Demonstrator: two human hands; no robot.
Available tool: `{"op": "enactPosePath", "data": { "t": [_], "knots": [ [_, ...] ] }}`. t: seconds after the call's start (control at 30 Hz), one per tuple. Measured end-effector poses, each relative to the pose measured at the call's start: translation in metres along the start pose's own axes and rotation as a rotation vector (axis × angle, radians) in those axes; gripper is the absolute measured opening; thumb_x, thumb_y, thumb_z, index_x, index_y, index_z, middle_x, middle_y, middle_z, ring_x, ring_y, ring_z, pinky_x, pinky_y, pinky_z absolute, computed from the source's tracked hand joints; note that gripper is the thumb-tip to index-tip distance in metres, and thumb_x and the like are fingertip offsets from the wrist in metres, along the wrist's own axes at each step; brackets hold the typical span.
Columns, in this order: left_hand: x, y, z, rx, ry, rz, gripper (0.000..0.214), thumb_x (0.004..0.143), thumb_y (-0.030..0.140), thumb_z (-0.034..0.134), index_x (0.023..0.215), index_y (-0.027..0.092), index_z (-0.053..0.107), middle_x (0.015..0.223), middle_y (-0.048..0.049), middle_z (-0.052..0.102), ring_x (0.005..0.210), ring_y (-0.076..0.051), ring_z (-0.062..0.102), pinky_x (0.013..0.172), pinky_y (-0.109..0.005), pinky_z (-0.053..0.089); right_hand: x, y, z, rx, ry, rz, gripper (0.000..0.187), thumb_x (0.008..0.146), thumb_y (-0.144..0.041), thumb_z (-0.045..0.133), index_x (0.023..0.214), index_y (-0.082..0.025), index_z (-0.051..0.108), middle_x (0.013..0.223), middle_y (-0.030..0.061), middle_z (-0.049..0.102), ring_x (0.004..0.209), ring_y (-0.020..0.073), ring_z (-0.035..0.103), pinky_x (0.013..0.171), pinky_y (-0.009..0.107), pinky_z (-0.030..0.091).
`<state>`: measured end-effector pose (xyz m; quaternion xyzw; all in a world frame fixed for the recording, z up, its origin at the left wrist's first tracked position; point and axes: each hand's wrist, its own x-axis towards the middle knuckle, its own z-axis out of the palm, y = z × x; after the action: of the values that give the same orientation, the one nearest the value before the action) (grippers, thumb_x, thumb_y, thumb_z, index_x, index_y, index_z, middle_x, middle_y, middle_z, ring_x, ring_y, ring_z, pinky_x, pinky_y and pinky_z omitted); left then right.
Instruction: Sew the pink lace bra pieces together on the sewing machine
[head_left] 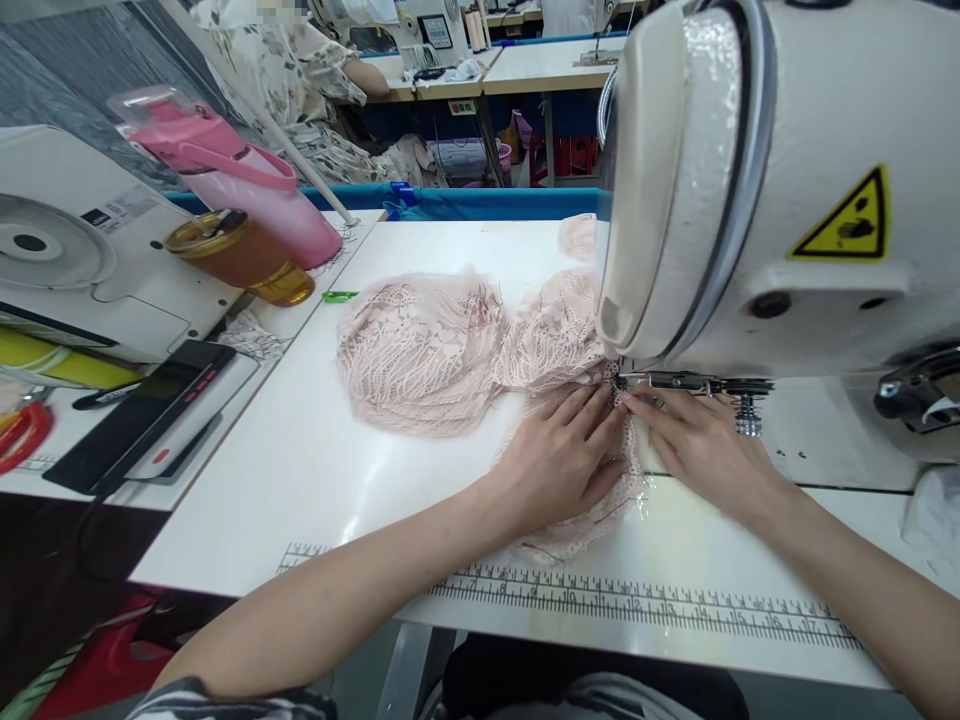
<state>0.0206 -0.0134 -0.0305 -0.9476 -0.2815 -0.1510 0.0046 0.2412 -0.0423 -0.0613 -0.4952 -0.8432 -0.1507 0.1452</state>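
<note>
- Presses the pale pink lace (420,350) down with the left hand (566,455), fingers stretched out over the cloth rather than clenched, tips near the needle of the sewing machine (690,200).
- Sets the right hand (709,445) opposite, fingertips by the lace edge, close to the metal attachment (712,385); cannot tell between pinching and merely pressing there.
- Has the lace on the white surface (262,500): two rounded sections left of and partly behind the machine head, another part beneath the left hand and toward the near edge.
- Braces the cloth from both sides of the needle, probably against slipping or puckering, with the bulk spread leftward, likely for less drag.
- Puts the pink bottle (247,190) and amber cup (240,255) beyond the left edge of this surface, presumably out of the way of the cloth.
- Shows on the machine head a yellow triangular warning label (847,220) with a hand pictogram, apparently about finger injury.
- Carries along the near edge a printed ruler (645,605), with 10, 12, 15 and 16 among the readable numbers.
- Bears, on the white machine (45,270) at far left, a label (120,212) too small for reading.
</note>
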Motion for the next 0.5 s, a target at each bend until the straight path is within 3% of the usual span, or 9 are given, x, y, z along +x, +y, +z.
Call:
{"op": "enactPosePath", "data": {
  "t": [0.3, 0.5],
  "knots": [
    [0.001, -0.001, 0.0, 0.022, 0.0, -0.004, 0.05, 0.095, 0.04, 0.043, 0.132, 0.008, 0.052, 0.136, -0.0165, 0.052, 0.128, -0.03, 0.048, 0.104, -0.043, 0.044, 0.002, -0.005, -0.003, 0.013, -0.006, 0.056, 0.041, 0.086, -0.01, 0.047, 0.124, -0.023, 0.059, 0.125, 0.0049, 0.061, 0.094, 0.0226, 0.06, 0.072, 0.037, 0.046],
    [0.002, 0.0, -0.003, 0.017, 0.038, 0.021, 0.05, 0.094, 0.042, 0.047, 0.132, 0.008, 0.051, 0.134, -0.0161, 0.054, 0.127, -0.028, 0.049, 0.106, -0.043, 0.042, 0.009, -0.007, -0.019, 0.024, 0.132, 0.061, 0.03, 0.088, -0.011, 0.046, 0.111, -0.021, 0.063, 0.111, 0.0021, 0.068, 0.078, 0.0161, 0.06, 0.066, 0.032, 0.04]
  ]
}}
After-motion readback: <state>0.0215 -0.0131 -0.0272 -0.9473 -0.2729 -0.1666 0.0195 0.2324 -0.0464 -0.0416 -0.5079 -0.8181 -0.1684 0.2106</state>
